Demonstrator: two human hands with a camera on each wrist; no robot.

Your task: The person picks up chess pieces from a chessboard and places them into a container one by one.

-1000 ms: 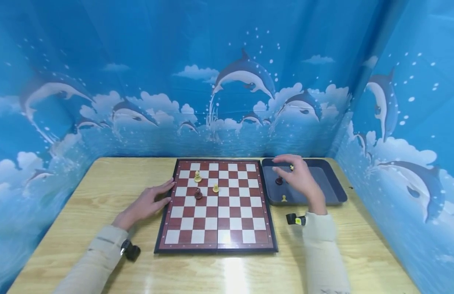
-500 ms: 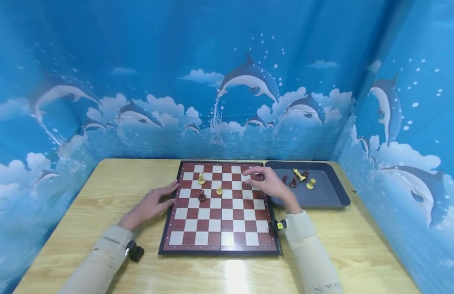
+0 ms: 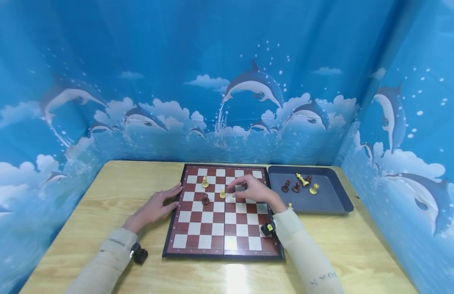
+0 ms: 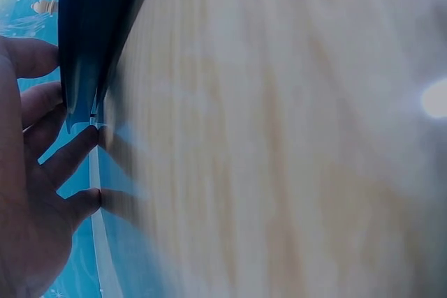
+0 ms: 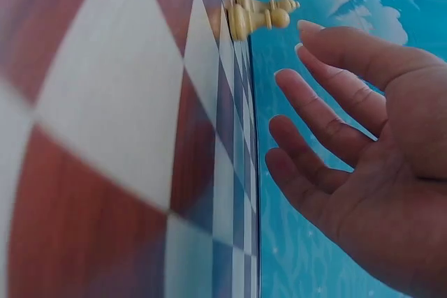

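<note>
The chessboard lies unfolded on the table. My left hand rests at its left edge, fingers extended; in the left wrist view the fingertips touch the dark board edge. My right hand hovers over the board's right half, fingers loosely bent. Its thumb and fingers stand apart with nothing between them in the right wrist view. Just left of its fingertips stands a cream pawn. Further left are a dark chess piece and a taller cream piece, both upright.
A dark grey tray sits right of the board. Several dark pieces, a lying cream king and a cream rook are in it. A blue dolphin curtain borders the wooden table.
My right hand has moved left from above the tray to over the board, near the cream pawn. The left hand keeps its place at the board's edge. The head view has shifted slightly.
</note>
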